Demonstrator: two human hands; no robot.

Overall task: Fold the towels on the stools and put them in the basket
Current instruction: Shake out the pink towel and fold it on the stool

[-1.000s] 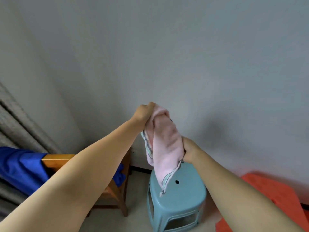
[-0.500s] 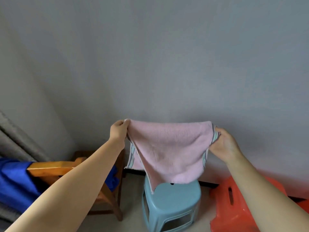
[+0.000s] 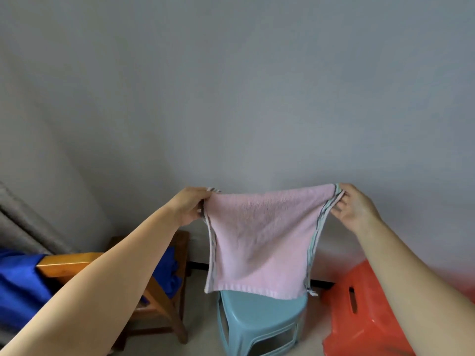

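Spread wider than half a second ago, the pink towel (image 3: 259, 242) now hangs as a full flat sheet, where a second ago it was bunched into a twist between both hands close together.

Behind everything, the grey wall (image 3: 231, 86) fills the far side of the scene, with a grey curtain (image 3: 23, 224) at its left edge. On the left stands a wooden chair (image 3: 164, 299) with blue cloth (image 3: 20, 283) draped over it, partly hidden by the left forearm. At the right, near the floor, sits an orange stool (image 3: 365, 322) with a slot in its top. Between chair and orange stool stands the light blue stool (image 3: 259, 322), directly below the towel; whether the towel's lower edge touches its seat cannot be told.

The towel is held up in the air in front of the wall, its striped side borders running down from each top corner and its top edge sagging slightly in the middle. The left hand (image 3: 190, 208) pinches the top left corner, its grip closed on the striped border. The right hand (image 3: 353, 209) pinches the top right corner likewise, fingers curled onto the stripe.
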